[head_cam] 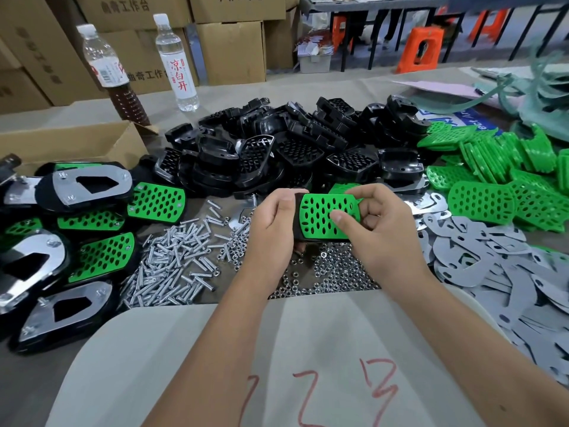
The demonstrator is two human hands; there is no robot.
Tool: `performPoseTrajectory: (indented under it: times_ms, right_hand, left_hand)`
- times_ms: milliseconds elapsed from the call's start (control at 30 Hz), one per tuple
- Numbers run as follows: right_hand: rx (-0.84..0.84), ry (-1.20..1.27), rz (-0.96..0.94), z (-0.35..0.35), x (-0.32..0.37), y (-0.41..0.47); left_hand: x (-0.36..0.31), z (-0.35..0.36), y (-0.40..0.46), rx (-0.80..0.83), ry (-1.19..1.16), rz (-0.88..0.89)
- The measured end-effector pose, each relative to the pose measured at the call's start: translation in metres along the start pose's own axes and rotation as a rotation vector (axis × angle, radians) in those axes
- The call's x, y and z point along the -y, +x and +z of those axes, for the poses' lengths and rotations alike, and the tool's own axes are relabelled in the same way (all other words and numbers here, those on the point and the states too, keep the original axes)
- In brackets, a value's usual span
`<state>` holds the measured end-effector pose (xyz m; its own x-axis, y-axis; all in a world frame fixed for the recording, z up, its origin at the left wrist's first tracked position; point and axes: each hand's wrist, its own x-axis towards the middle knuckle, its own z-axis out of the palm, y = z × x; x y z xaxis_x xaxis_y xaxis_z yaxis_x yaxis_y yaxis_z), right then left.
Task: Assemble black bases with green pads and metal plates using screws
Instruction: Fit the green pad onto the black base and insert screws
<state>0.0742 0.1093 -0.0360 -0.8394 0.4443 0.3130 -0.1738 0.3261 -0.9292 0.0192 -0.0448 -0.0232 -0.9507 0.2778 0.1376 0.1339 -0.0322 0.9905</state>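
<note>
Operator body, head view: both forearms were bare from the lower frame edge up to the wrists; no sleeve, cuff or glove showed on either arm. No watch, band or ring was seen at the wrists or on the fingers in view. Left hand (pixel 271 223) and right hand (pixel 378 229) were both bare. Fingernails looked short and unpainted where visible, e.g. the right thumb nail. Upper arms, shoulders and torso lay outside the frame, so clothing there could not be recorded
</note>
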Motion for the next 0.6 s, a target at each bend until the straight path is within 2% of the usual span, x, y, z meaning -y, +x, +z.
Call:
performPoseTrajectory:
  times_ms: [267, 467, 600]
  right_hand:
    - [0.012, -0.048, -0.039, -0.002, 0.007, -0.001]
    - [0.114, 0.143, 0.039, -0.002, 0.013, -0.003]
    - [0.097, 0.133, 0.022, -0.001, 0.014, -0.003]
  left_hand:
    - [0.004, -0.005, 0.0, 0.037, 0.03, 0.042]
    - [0.004, -0.008, 0.0, 0.053, -0.11, 0.025]
    - [0.006, -0.004, 0.001, 0.027, -0.034, 0.04]
